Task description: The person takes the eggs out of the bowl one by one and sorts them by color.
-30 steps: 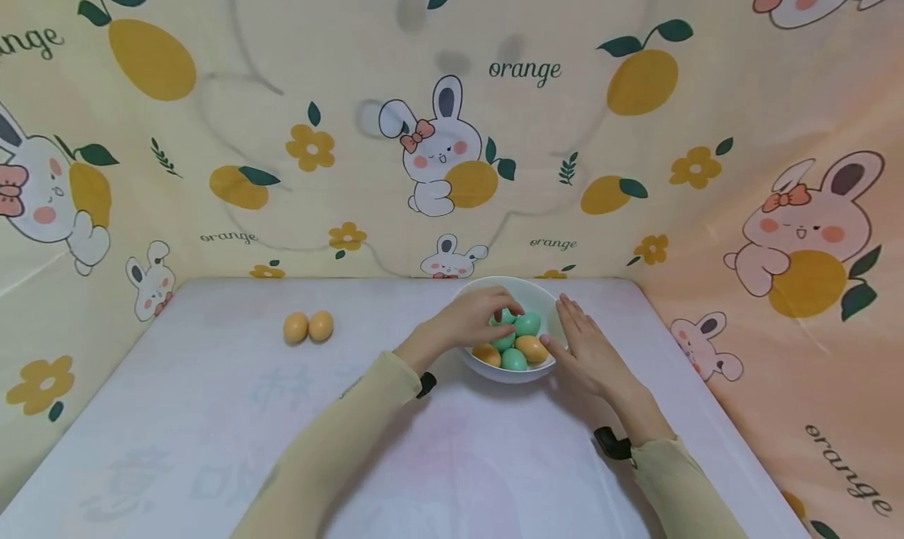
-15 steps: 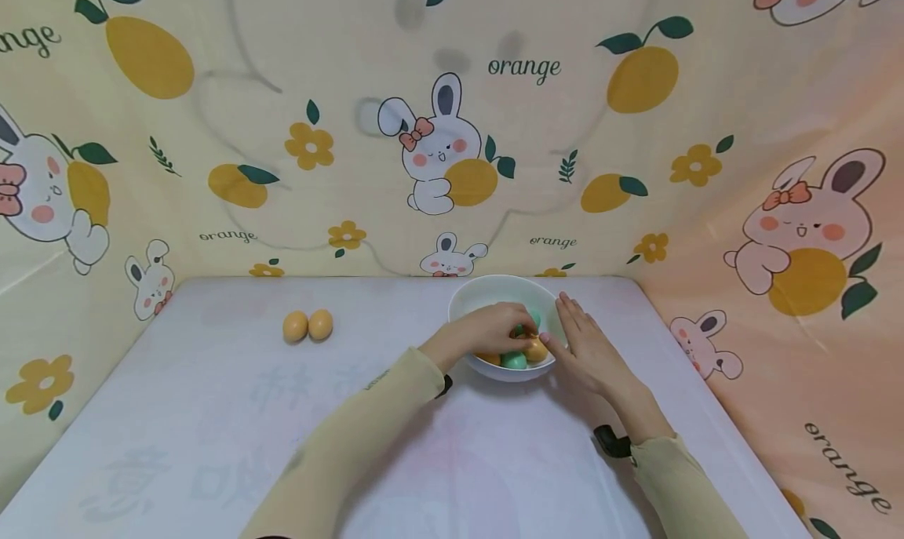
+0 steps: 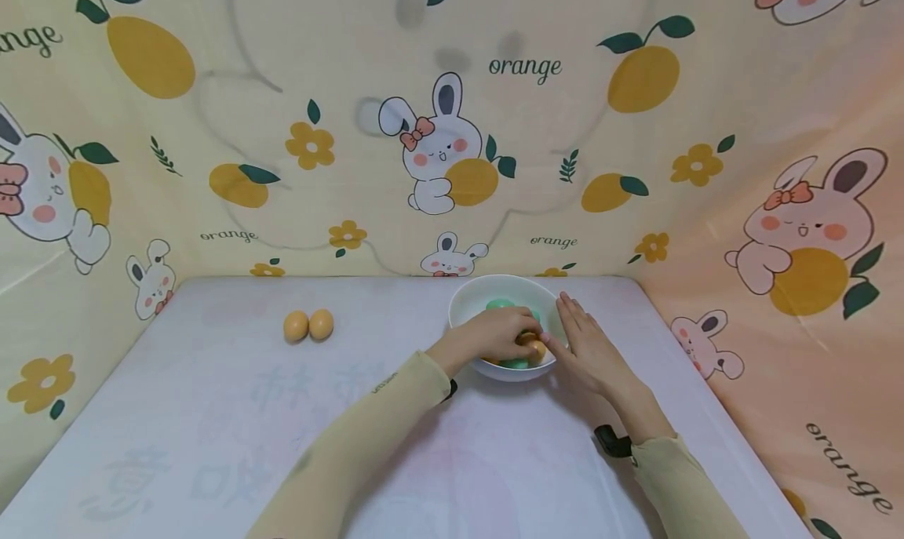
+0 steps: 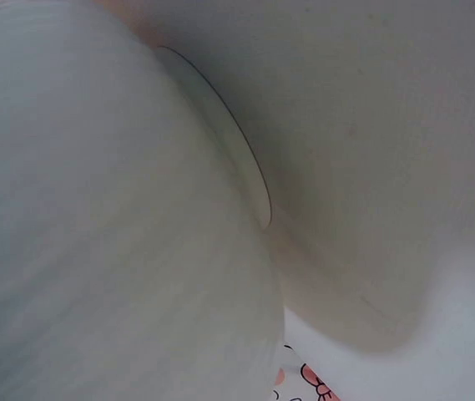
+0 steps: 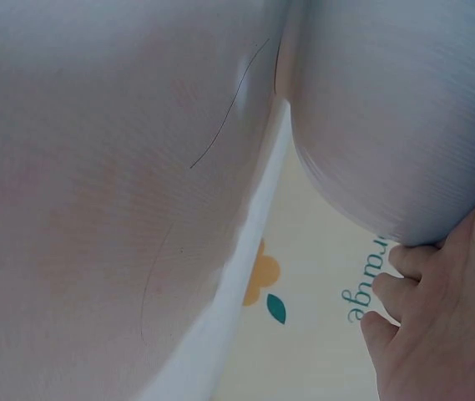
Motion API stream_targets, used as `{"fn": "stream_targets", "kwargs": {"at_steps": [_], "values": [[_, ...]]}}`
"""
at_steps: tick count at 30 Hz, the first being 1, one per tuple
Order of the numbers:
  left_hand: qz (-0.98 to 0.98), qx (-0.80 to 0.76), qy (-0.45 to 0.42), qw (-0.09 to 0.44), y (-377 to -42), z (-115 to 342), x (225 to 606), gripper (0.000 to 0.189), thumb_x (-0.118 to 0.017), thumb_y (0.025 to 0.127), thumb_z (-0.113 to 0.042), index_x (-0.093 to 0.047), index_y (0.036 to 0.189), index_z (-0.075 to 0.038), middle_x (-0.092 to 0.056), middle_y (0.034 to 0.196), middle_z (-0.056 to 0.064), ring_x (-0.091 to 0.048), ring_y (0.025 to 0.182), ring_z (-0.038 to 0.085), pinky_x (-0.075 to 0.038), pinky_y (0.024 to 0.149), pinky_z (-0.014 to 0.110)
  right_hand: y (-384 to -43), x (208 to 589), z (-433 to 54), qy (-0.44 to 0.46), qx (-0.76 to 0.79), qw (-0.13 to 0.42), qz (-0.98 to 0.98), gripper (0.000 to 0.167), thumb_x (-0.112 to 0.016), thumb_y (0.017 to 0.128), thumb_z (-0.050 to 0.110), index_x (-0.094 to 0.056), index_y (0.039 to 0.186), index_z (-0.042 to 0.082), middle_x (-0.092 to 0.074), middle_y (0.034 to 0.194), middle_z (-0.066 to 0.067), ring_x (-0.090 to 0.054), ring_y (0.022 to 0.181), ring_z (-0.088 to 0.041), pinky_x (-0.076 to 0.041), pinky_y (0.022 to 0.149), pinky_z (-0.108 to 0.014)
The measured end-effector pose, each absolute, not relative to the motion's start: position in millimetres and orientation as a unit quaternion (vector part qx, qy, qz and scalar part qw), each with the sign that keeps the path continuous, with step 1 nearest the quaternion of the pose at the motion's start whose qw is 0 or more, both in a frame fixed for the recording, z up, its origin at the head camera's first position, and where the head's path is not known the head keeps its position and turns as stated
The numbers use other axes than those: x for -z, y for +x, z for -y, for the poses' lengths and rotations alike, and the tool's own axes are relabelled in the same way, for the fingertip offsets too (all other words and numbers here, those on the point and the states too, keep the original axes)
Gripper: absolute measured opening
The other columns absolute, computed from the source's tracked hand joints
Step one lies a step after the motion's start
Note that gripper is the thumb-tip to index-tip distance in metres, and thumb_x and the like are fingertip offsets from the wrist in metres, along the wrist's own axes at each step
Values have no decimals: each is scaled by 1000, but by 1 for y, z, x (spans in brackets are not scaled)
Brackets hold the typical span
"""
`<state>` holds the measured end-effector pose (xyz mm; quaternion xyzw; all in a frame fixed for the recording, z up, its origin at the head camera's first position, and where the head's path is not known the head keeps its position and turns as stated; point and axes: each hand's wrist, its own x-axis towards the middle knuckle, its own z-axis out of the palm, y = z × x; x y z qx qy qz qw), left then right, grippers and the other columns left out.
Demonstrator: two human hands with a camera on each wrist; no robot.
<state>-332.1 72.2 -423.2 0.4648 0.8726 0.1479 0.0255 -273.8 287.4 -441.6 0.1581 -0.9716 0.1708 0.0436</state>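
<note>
A white bowl [image 3: 468, 297] stands toward the back of the table, holding several green and orange-yellow eggs. My left hand [image 3: 490, 335] reaches over its left rim, fingers curled down round an orange egg [image 3: 537, 352]; the fingertips are partly hidden. Behind that hand a green egg [image 3: 500, 304] shows. My right hand [image 3: 588, 355] lies with straight fingers against the bowl's right side, thumb at the rim. In the right wrist view the fingers of the right hand [image 5: 437, 313] touch the bowl's outer wall [image 5: 387, 125]. The left wrist view is mostly filled by the bowl's outside [image 4: 120, 217].
Two orange-yellow eggs [image 3: 296, 327] lie side by side on the white table [image 3: 395, 476], well left of the bowl. A printed cloth [image 3: 339, 52] with rabbits and oranges hangs behind and along both sides.
My left hand has moved right and down into the bowl, its fingers now curled at the orange egg. The right hand stays against the bowl.
</note>
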Motion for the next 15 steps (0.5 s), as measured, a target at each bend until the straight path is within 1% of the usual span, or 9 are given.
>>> {"fn": "stream_targets", "kwargs": {"at_steps": [6, 11, 15], "values": [[-875, -152, 458, 38, -334, -73, 424, 33, -71, 98, -37, -70, 126, -18, -65, 111, -9, -55, 93, 7, -45, 81, 19, -274, 442, -287, 155, -174, 46, 972, 88, -40, 108, 58, -11, 164, -3, -9, 173, -19, -10, 159, -41, -13, 125, -61], [-877, -159, 450, 48, -333, -73, 423, 30, -75, 95, -31, -68, 120, -17, -68, 107, -8, -57, 91, 7, -46, 81, 19, -275, 442, -287, 159, -180, 50, 969, 88, -40, 108, 58, -12, 164, -3, -10, 173, -19, -9, 159, -40, -12, 126, -60], [-877, -162, 450, 50, -333, -72, 423, 31, -77, 93, -30, -68, 119, -17, -69, 105, -8, -58, 89, 7, -46, 79, 20, -274, 443, -288, 161, -181, 52, 969, 88, -40, 108, 58, -12, 164, -4, -10, 173, -19, -10, 158, -41, -11, 126, -59]]}}
